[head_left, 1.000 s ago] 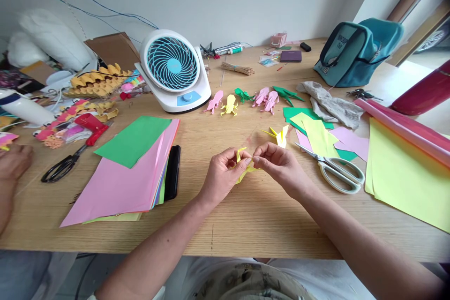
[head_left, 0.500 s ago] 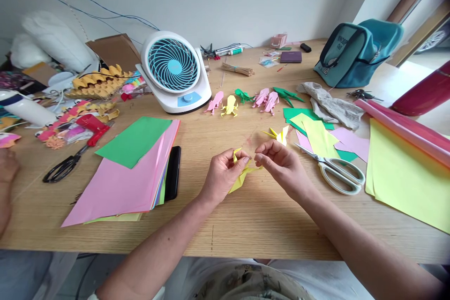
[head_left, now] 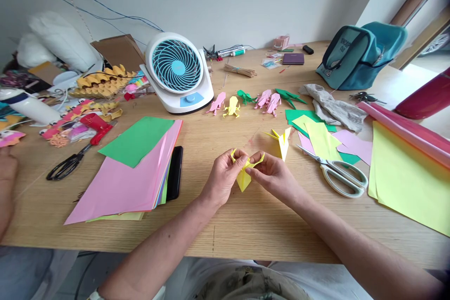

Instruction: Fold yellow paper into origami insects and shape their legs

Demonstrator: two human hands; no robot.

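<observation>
Between my two hands is a yellow origami figure (head_left: 243,180) of folded paper, its pointed lower part showing below my fingers and thin points sticking up on both sides. My left hand (head_left: 225,173) pinches it from the left, thumb on top. From the right, my right hand (head_left: 270,171) grips it too, thumb and fingers closed on the paper. Just beyond my right hand stands another yellow folded paper figure (head_left: 283,142). Farther back sit origami frogs: a yellow frog (head_left: 231,107), several pink ones and green ones.
Pale-handled scissors (head_left: 346,178) lie right of my hands, by paper scraps (head_left: 321,138) and yellow sheets (head_left: 409,187). To the left are stacked coloured paper (head_left: 126,183), a phone (head_left: 175,173) and black-handled scissors (head_left: 66,166). A fan (head_left: 179,72) stands behind. Another person's hand (head_left: 7,168) rests far left.
My right hand has come down onto the yellow figure and now grips its right side; before, its fingers were raised. The view has shifted slightly.
</observation>
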